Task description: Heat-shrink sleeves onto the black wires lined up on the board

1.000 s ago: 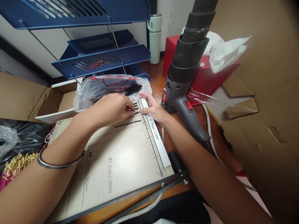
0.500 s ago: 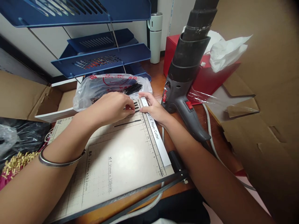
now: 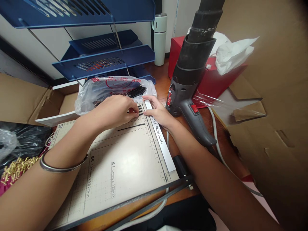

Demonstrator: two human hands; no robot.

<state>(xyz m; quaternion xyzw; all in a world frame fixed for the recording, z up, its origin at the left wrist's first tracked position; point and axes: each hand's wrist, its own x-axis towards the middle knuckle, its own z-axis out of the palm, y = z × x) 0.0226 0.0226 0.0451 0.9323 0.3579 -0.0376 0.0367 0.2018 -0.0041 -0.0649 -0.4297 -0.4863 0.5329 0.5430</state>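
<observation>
A cream paper cutter board (image 3: 130,160) with printed grid lines and a ruler lies before me. Near its far right corner, my left hand (image 3: 117,109) is closed, its fingertips pressed together at several thin black strips (image 3: 140,110). Their far parts are hidden under the hand. My right hand (image 3: 158,112) lies across the white guard strip (image 3: 160,138) beside the ruler, thumb and index finger apart with the guard between them. One loose thin black strip (image 3: 131,127) lies on the board just below my left fingers.
Behind the board sits a clear plastic bag (image 3: 86,93) holding black strips. A dark heat gun (image 3: 190,80) stands at the right before a red tissue box (image 3: 228,77). Blue shelf trays (image 3: 103,61), a pale bottle (image 3: 160,41) and cardboard (image 3: 271,96) surround the spot.
</observation>
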